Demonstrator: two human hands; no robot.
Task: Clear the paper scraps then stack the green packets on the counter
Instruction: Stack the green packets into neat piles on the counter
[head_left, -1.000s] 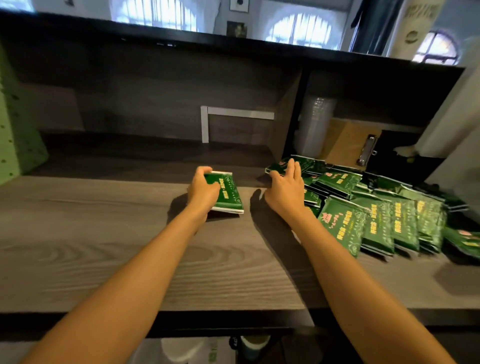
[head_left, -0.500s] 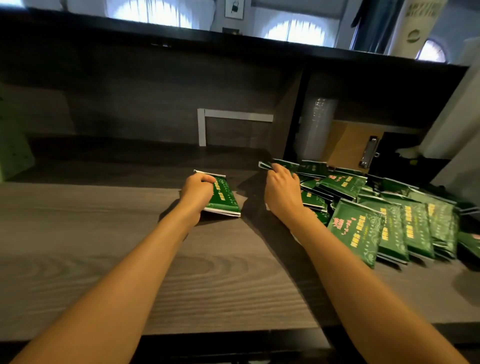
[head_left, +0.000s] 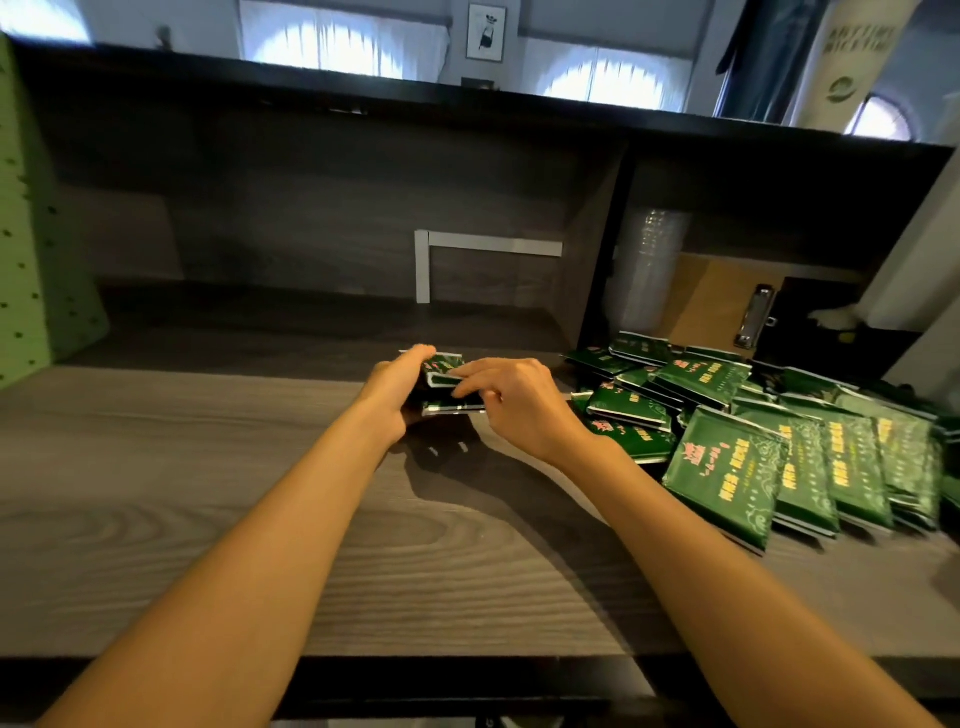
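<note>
My left hand (head_left: 395, 387) has its fingers curled round the left side of a small stack of glossy green foil packets (head_left: 451, 409). It sits on the grey wood-grain counter (head_left: 208, 467), just left of the loose heap of matching green packets (head_left: 727, 415). My right hand (head_left: 514, 402) pinches the top packet (head_left: 441, 370) between thumb and fingertips. That packet looks a little raised and skewed over the ones under it, so I judge it is not yet seated square. I see no paper scraps anywhere left of the heap, so I take the stacking to be the step in hand, and an early one, since most packets lie in the heap.

My worries from here:
- The foil looks slick. If I let go of the top packet while it is crooked, it may slide off toward the heap or off the stack's back edge.
- My right wrist lies close to the heap's left edge, where packets overlap at loose angles. A careless reach could drag several across the counter.
- If my left hand squeezes too hard, the soft packets may bow, and the stack would then lean as it grows.
</note>
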